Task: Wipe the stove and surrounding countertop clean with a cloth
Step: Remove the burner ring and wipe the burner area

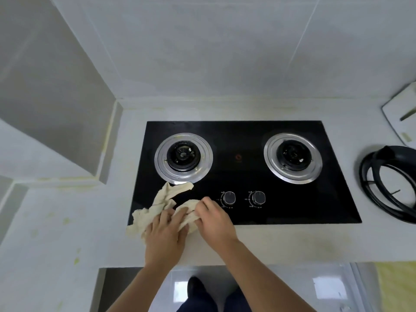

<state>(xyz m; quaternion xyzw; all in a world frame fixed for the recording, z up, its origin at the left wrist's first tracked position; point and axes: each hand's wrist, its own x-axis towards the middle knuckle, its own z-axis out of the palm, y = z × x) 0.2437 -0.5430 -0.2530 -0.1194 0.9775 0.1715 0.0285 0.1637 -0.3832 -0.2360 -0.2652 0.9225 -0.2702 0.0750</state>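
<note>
A black glass stove [243, 176] with two round burners is set into a pale countertop [292, 242]. A crumpled beige cloth [162, 199] lies over the stove's front left corner and spills onto the counter. My left hand [165, 235] rests on the cloth with its fingers curled into the folds. My right hand [213, 219] grips the bunched right end of the cloth, just left of the two control knobs [229, 197]. Both burners stand bare, without pan supports.
Black ring-shaped pan supports [387, 183] lie on the counter at the right edge. A white board [403, 113] leans at the back right. The white tiled wall rises behind the stove, and a boxed ledge [67, 122] juts out at the left.
</note>
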